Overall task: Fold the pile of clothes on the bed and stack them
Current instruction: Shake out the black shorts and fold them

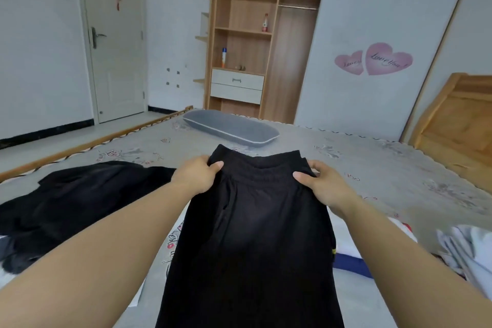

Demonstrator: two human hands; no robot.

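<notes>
A pair of black trousers [253,234] with an elastic waistband hangs in front of me over the bed [372,168]. My left hand [197,174] grips the waistband's left corner, thumb on the front. At the right corner, my right hand [323,186] pinches the band the same way. The trouser legs drop down out of the frame's bottom edge. Another black garment [74,202] lies spread on the bed to the left. White and blue clothes [468,250] lie bunched at the right edge.
A grey pillow [231,126] lies at the far side of the bed. Behind it stands an open wooden wardrobe [253,34] with drawers. A white door [114,34] is at the left, a wooden headboard [458,120] at the right.
</notes>
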